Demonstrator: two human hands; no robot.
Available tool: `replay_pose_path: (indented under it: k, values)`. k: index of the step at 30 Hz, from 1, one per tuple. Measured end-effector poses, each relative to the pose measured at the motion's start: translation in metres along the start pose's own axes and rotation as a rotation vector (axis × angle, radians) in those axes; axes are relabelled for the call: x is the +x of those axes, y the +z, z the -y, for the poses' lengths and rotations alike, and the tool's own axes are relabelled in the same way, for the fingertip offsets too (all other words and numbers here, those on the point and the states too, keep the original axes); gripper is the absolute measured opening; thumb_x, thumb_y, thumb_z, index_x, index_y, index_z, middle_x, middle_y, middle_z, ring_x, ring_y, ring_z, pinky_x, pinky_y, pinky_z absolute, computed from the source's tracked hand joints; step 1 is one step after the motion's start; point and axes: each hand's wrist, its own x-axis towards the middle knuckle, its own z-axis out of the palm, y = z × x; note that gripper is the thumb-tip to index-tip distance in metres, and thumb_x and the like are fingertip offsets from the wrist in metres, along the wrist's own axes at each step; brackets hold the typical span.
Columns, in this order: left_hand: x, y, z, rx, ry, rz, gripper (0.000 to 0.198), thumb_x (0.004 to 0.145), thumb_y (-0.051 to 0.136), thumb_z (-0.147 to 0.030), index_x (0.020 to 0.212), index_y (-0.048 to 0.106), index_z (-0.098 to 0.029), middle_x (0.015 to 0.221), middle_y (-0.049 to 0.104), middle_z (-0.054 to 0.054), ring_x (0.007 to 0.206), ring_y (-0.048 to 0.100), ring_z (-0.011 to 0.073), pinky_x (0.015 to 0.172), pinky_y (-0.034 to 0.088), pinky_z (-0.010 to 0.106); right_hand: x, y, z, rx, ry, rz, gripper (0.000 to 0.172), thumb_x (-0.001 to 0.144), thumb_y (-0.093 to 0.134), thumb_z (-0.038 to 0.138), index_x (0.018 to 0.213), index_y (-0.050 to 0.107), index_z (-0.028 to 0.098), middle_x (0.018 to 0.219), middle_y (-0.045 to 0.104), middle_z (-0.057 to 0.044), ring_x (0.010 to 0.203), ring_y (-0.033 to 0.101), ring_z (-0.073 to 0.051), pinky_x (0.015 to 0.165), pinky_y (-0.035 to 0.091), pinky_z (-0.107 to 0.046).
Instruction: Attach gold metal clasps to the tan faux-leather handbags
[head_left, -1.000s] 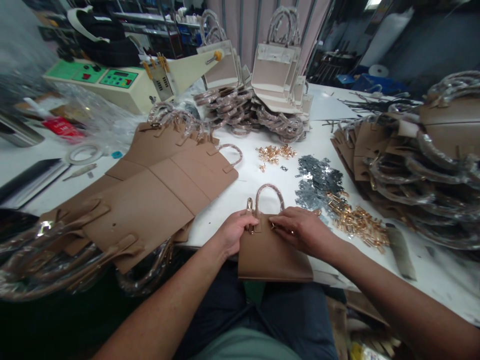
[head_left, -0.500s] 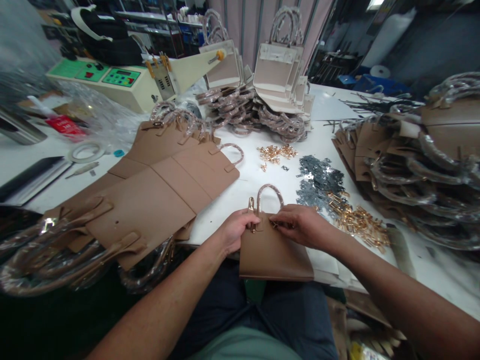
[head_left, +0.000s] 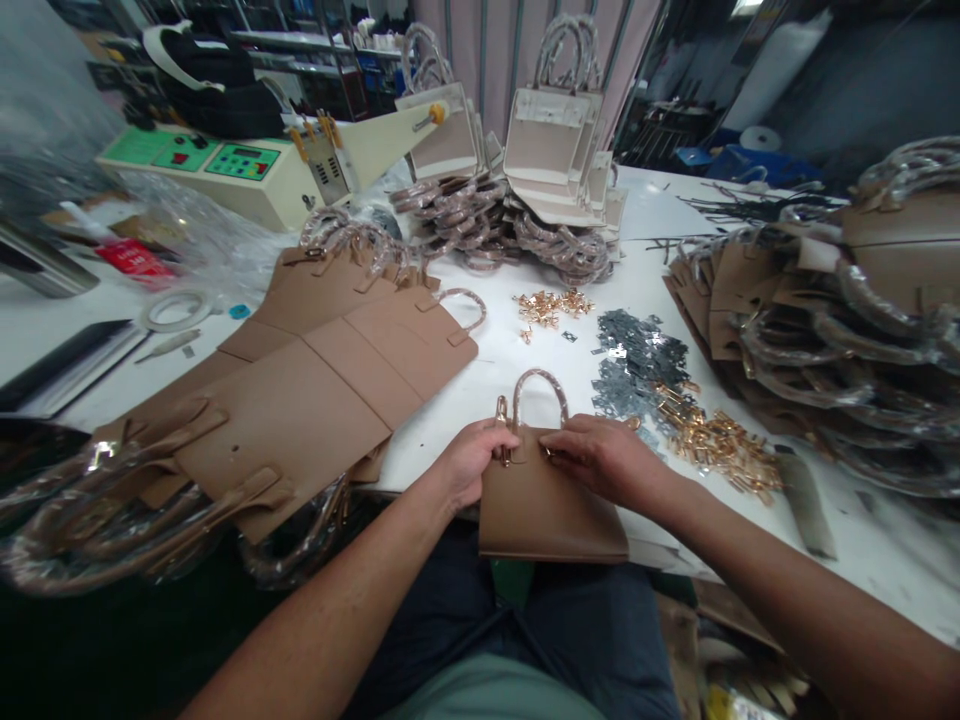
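Observation:
A brown handbag panel [head_left: 551, 510] with a plastic-wrapped loop handle [head_left: 541, 378] hangs over the table's front edge in front of me. My left hand [head_left: 476, 455] pinches its upper left edge, beside a gold metal fitting [head_left: 502, 408] that stands upright at the handle's left base. My right hand [head_left: 596, 450] is closed at the handle's right base. A small bit of gold metal [head_left: 551, 453] shows at its fingertips; the rest is hidden by the fingers.
Brown bag panels [head_left: 300, 390] lie stacked on the left, and more wrapped-handle panels [head_left: 825, 340] on the right. Grey metal plates [head_left: 637, 360], gold fittings [head_left: 724, 450] and small gold pieces [head_left: 551, 307] lie on the white table. A cream machine [head_left: 277, 185] stands back left.
My right hand has shifted very slightly at the handle's right base, its fingers a little more gathered. The left hand and the panel stay in place.

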Motion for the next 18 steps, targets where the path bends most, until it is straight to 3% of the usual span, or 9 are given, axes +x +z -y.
replay_pose_path:
  k: [8,14,18]
  values:
    - [0.000,0.002,0.001,-0.004,0.016,-0.029,0.020,0.058,0.073,-0.014,0.075,0.064,-0.014,0.065,0.067,0.003,0.058,0.063,0.0169,0.059,0.053,0.030,-0.001,-0.002,0.016,-0.032,0.054,-0.018,0.022,0.105,0.054,0.029,0.109,0.074,0.020,0.091,0.070,-0.007,0.084,0.062,-0.020,0.075,0.042,-0.030]
    - [0.001,0.002,0.003,0.009,0.020,-0.039,0.018,0.057,0.073,-0.013,0.072,0.063,-0.014,0.063,0.066,0.002,0.056,0.061,0.0161,0.057,0.051,0.029,0.003,0.003,0.023,-0.129,0.105,-0.025,0.018,0.101,0.059,0.026,0.102,0.076,0.021,0.084,0.068,-0.005,0.082,0.060,-0.021,0.076,0.037,-0.033]
    - [0.002,0.001,0.004,0.023,0.020,-0.034,0.018,0.058,0.073,-0.015,0.072,0.062,-0.015,0.063,0.064,0.002,0.057,0.061,0.0159,0.058,0.050,0.029,0.006,0.000,0.027,-0.067,0.193,-0.002,0.011,0.097,0.066,0.022,0.099,0.077,0.022,0.085,0.069,-0.004,0.084,0.062,-0.021,0.078,0.038,-0.033]
